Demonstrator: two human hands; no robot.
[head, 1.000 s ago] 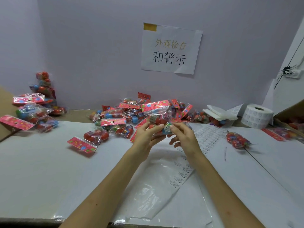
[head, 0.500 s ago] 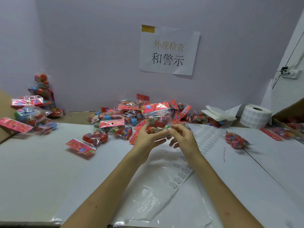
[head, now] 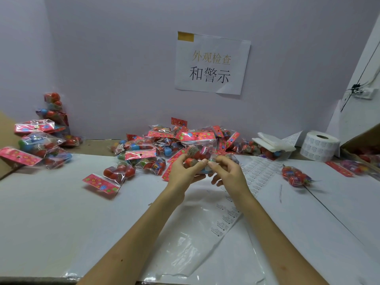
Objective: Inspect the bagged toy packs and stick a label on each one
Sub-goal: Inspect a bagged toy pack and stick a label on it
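Hands were both on one toy pack (head: 198, 147): our left hand (head: 185, 171) curled round its lower end with the thumb on the near face, and our right hand (head: 228, 173) pinched the pack's lower edge between thumb and forefinger, the other fingers loosely bent beneath. We held the pack raised off the worktop (head: 61, 212), just in front of the heap of packs (head: 148, 149), with its pink header card uppermost. We judged that this grip kept the clear face toward us, so that the toys could be checked and a label pressed against something firm. Whether a label sat under the right fingertips we could not tell; that spot was too small and blurred.

The sheet of labels (head: 259, 171) lay just beside the right hand, and a printed strip (head: 224, 223) ran toward us under that forearm, presumably so the pinching hand had only a short reach. The roll of labels (head: 318, 145) stood well apart at the right rear, spare stock in our judgement. A separate stack of packs (head: 39, 140) sat at the far left, and a single pack (head: 294, 175) lay to the right of the sheet. Which of these were finished we could not tell.
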